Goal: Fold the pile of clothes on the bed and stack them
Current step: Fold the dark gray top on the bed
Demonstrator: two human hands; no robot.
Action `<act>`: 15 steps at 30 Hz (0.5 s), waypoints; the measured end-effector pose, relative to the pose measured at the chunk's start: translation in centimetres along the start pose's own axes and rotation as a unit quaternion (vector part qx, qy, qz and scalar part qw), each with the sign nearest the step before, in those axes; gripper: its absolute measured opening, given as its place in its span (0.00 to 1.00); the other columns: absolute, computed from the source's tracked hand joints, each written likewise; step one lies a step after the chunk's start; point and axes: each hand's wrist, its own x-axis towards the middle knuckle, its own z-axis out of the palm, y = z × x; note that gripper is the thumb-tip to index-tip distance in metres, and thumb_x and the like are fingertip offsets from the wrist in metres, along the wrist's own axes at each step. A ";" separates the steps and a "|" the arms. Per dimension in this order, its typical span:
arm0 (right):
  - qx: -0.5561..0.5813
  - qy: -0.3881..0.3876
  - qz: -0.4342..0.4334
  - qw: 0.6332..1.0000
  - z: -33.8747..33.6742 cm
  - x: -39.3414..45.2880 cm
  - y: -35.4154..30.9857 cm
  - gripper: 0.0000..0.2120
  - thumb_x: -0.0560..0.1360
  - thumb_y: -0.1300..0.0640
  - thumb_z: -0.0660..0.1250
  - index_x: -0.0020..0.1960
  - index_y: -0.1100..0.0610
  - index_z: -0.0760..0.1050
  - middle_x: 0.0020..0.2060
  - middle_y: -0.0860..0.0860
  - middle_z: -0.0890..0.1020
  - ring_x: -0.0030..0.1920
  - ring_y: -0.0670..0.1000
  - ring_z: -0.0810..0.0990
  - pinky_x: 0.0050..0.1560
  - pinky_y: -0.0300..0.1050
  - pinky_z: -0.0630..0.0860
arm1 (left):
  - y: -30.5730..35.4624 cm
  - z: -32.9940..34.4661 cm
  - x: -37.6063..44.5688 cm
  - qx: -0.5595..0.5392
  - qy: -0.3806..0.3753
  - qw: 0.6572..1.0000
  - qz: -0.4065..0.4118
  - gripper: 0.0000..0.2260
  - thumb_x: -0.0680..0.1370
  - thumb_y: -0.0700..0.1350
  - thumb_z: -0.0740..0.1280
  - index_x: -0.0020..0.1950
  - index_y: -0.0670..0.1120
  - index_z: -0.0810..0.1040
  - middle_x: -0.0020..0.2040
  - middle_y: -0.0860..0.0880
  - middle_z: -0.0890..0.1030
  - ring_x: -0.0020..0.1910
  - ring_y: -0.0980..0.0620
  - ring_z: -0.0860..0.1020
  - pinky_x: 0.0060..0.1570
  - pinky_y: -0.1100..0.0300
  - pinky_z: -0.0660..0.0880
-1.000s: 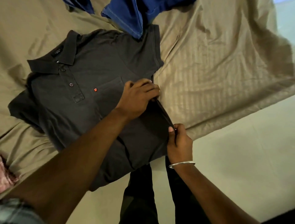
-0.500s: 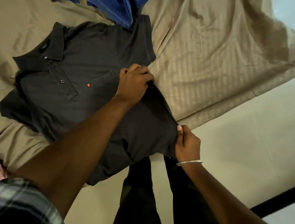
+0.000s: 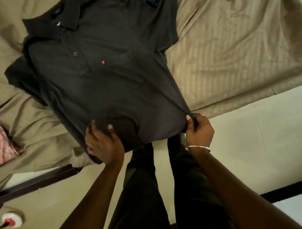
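A dark grey polo shirt [image 3: 104,78] with a small red chest logo lies face up on the tan bedsheet [image 3: 228,57], collar at the far left, hem toward me. My left hand [image 3: 103,143] grips the hem near its left side, thumb on top of the fabric. My right hand [image 3: 198,129], a silver bangle on its wrist, pinches the hem's right corner at the bed's edge. The hem is pulled taut between both hands.
A sliver of blue garment [image 3: 151,1] shows at the top edge beyond the shirt. A pink patterned cloth [image 3: 8,147] lies at the left edge. My dark trousers [image 3: 147,188] stand against the bed. A white wall socket with a red plug [image 3: 10,220] sits at bottom left.
My left hand left the shirt's side seam by the pocket and came down to grip the hem. The right hand stays on the hem's corner. The view has shifted closer.
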 end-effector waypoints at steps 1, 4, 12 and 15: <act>0.005 -0.004 -0.009 1.000 -0.1 -0.2 0.2 0.09 0.80 0.54 0.65 0.52 0.58 0.80 0.42 0.56 0.81 0.42 0.55 0.78 0.41 0.40 0.65 | -1.7 -0.6 0.1 0.000 -0.002 0.998 -0.067 0.28 0.81 0.59 0.60 0.76 0.45 0.63 0.74 0.39 0.65 0.73 0.37 0.63 0.69 0.39 0.60; 0.030 -0.030 -0.008 0.999 -0.4 -0.9 0.3 0.10 0.82 0.55 0.61 0.53 0.61 0.77 0.41 0.55 0.81 0.40 0.52 0.77 0.39 0.38 0.64 | -5.6 -2.2 0.1 0.002 -0.054 0.977 -0.207 0.30 0.80 0.59 0.62 0.74 0.42 0.64 0.73 0.39 0.65 0.73 0.36 0.61 0.68 0.38 0.61; 0.101 -0.173 0.022 0.979 -1.6 -0.9 -0.4 0.16 0.72 0.51 0.76 0.49 0.55 0.70 0.37 0.45 0.77 0.35 0.38 0.75 0.39 0.34 0.72 | -8.0 -4.6 0.5 -0.129 -0.050 0.970 -0.200 0.17 0.80 0.55 0.64 0.60 0.44 0.81 0.58 0.43 0.82 0.60 0.42 0.77 0.61 0.52 0.71; 0.071 -0.154 0.028 0.985 -1.9 -0.6 0.2 0.14 0.66 0.56 0.80 0.46 0.54 0.77 0.36 0.49 0.81 0.36 0.47 0.78 0.43 0.46 0.79 | -8.2 -6.3 0.6 -0.342 0.048 0.903 -0.257 0.14 0.82 0.50 0.64 0.58 0.41 0.80 0.53 0.47 0.82 0.52 0.53 0.78 0.49 0.72 0.73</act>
